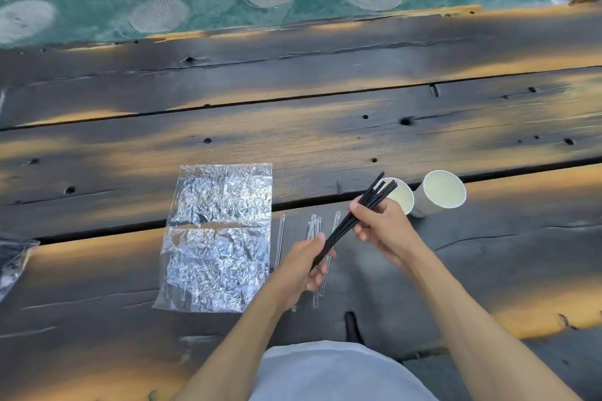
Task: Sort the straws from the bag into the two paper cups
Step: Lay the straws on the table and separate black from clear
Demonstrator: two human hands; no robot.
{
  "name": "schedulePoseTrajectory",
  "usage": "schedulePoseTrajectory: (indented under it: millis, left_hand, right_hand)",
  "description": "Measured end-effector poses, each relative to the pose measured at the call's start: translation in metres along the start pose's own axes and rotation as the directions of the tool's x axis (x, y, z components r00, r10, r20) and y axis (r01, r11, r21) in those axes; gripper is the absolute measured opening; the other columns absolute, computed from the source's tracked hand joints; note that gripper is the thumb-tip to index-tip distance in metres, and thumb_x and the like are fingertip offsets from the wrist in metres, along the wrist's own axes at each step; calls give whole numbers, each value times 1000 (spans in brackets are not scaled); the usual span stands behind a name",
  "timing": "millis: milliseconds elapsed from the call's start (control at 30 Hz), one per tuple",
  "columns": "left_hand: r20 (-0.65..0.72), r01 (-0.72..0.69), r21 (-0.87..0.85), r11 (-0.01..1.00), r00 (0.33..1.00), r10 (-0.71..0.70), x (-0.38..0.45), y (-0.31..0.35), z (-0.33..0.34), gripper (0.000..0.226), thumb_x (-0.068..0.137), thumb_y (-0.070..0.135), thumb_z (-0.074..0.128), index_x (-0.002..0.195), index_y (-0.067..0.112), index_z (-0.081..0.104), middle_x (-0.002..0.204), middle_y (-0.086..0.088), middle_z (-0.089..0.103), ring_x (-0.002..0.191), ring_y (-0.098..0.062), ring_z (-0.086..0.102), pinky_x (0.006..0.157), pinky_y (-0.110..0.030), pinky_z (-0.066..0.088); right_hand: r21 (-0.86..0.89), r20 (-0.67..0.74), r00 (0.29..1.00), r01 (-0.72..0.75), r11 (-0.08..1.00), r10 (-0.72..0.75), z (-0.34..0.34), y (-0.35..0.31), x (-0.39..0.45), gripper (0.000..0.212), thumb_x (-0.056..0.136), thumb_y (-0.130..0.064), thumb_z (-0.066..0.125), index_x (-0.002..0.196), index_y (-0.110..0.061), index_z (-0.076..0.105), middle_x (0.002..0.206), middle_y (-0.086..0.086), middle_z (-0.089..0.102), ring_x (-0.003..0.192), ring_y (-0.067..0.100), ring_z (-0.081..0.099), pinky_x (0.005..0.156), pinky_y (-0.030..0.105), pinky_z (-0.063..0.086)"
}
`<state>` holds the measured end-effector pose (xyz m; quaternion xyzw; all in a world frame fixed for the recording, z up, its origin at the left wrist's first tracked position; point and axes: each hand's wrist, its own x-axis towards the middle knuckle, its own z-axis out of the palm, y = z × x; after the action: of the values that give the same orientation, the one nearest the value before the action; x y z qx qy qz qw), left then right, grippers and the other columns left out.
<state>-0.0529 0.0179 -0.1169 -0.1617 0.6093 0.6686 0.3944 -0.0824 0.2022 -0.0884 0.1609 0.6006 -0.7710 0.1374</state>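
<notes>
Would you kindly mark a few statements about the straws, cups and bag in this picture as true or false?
1. Both hands hold the bundle of black straws. True: left hand, right hand.
2. The clear straws stand in a cup. False: they lie on the table.
3. The plastic bag lies flat left of the hands. True.
4. The far paper cup holds straws. False: it looks empty.
5. The two cups sit left of the bag. False: the near paper cup and its neighbour sit to its right.

Clear straws (315,238) partly behind left hand (301,270)
</notes>
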Motion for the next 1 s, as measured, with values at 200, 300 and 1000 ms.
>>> schedulePoseTrajectory:
  millis: [200,300,1000]
  left_hand:
    - [-20,-85,-95,992,996,83,5,5,58,34,101,32,52,99,0,64,66,-4,55,47,-9,42,34,-17,22]
    - [24,-89,-103,991,996,92,8,5,78,29,100,25,53,99,1,68,65,-3,50,47,-8,36,36,-15,20]
    - [-337,-114,-73,991,938,83,46,-8,130,19,100,20,53,98,8,68,78,-7,64,50,-11,54,46,-19,40]
  right_hand:
    - [-123,70,998,8,992,1,-34,2,-22,9,89,-6,66,81,-2,63,66,12,57,51,16,48,45,24,36]
    - [-22,49,997,-55,998,56,-55,-7,-27,15,93,-14,63,95,0,65,69,15,60,50,18,47,42,23,34]
    - [73,-545,816,274,959,-192,-229,-87,-12,10,90,-6,65,82,-11,62,72,3,57,53,14,56,55,21,54]
